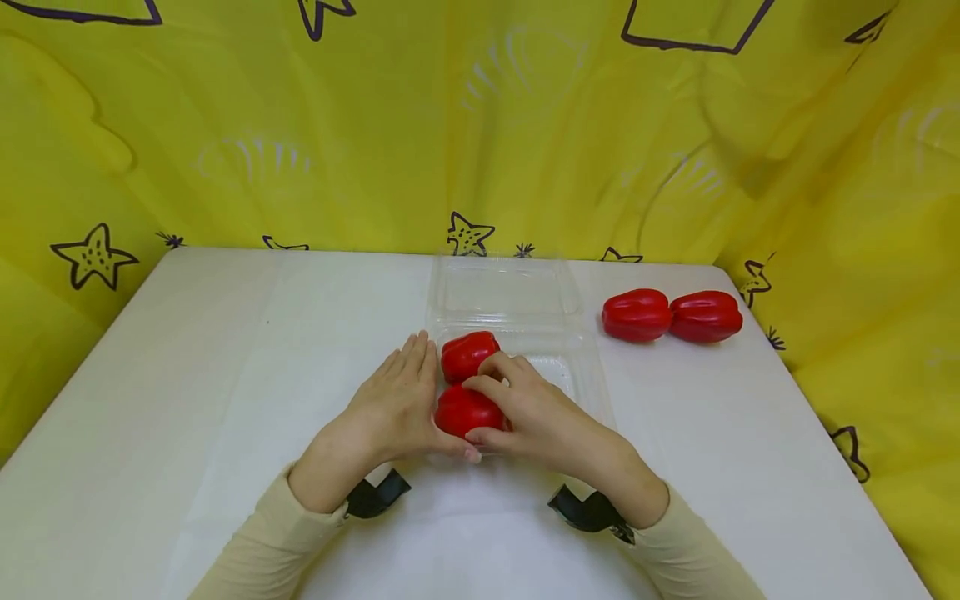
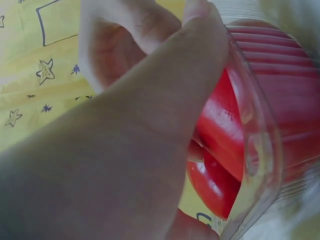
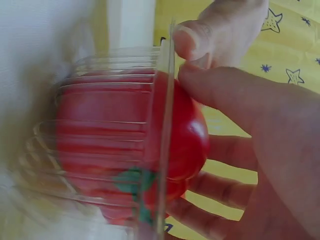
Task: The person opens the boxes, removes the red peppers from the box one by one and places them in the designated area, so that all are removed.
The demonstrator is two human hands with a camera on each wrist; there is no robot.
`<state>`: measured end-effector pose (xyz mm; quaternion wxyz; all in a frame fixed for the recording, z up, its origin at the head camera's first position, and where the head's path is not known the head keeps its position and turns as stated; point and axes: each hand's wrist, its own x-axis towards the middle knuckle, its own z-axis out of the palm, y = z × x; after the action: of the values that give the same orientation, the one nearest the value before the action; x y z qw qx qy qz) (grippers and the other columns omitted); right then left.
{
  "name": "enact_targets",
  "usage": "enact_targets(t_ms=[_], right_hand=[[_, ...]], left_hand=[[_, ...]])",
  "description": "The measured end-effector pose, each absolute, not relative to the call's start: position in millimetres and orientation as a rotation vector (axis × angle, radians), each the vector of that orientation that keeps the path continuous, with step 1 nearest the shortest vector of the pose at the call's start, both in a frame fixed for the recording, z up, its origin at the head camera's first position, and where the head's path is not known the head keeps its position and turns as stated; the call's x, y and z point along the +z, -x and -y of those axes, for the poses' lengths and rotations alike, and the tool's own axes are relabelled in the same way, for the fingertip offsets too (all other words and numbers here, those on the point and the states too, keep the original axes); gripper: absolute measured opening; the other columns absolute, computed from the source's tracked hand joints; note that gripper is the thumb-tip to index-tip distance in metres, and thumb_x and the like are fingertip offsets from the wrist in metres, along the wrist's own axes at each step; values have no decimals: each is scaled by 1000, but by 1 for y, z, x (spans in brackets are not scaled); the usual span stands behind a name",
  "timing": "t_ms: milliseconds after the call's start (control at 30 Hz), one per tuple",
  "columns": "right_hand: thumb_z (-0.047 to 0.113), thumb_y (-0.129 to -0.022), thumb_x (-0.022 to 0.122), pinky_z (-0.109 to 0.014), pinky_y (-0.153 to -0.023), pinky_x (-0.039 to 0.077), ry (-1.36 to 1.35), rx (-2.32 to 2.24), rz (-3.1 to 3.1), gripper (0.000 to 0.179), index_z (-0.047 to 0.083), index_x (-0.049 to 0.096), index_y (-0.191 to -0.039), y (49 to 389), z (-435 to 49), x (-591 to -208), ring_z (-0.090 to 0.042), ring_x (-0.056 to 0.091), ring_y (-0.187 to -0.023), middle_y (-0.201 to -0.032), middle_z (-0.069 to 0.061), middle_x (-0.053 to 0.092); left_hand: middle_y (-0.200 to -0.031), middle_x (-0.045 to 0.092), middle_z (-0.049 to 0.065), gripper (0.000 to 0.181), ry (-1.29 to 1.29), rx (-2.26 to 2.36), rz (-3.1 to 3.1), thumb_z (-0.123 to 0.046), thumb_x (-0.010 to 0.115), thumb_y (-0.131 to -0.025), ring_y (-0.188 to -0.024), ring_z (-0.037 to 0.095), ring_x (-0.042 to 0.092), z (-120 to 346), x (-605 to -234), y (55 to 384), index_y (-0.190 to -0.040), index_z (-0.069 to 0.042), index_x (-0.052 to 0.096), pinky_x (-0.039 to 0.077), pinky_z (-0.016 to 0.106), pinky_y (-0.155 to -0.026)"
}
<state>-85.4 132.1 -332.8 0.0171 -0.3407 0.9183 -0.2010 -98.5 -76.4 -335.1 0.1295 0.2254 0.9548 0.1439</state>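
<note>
Two red bell peppers lie one behind the other in the left half of a clear plastic clamshell container [image 1: 588,375]. My right hand [image 1: 540,408] grips the nearer bell pepper [image 1: 467,410], its thumb at the front and curled fingers over the right side. Behind it, the farther bell pepper [image 1: 468,354] sits close to those fingertips. My left hand [image 1: 397,408] lies along the container's left wall with fingers straight, its thumb stretched along the front rim. The right wrist view shows a green stem [image 3: 134,181] through the ribbed wall.
The container's clear lid [image 1: 506,292] lies folded back toward the yellow curtain [image 1: 375,125]. To the right, two more red bell peppers, a left one [image 1: 636,316] and a right one [image 1: 707,317], lie end to end on the white table [image 1: 750,467].
</note>
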Motion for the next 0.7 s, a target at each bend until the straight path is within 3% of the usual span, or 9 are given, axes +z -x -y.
enact_targets(t_ms=[267, 700], right_hand=[[25, -83, 79, -37, -91, 57, 1063, -688, -2846, 57, 2, 61, -132, 85, -131, -338, -23, 49, -117, -120, -8, 52], [26, -78, 82, -32, -90, 56, 1128, -811, -2807, 56, 2, 66, -125, 95, -141, -344, -18, 50, -112, -118, -6, 53]], left_hand=[[-163, 16, 27, 138, -682, 405, -2786, -78, 75, -62, -152, 42, 14, 77, -336, 96, -154, 9, 19, 22, 53, -123], [-163, 14, 28, 139, -665, 413, -2773, -78, 75, -62, -153, 43, 11, 74, -335, 98, -154, 10, 17, 21, 53, -123]])
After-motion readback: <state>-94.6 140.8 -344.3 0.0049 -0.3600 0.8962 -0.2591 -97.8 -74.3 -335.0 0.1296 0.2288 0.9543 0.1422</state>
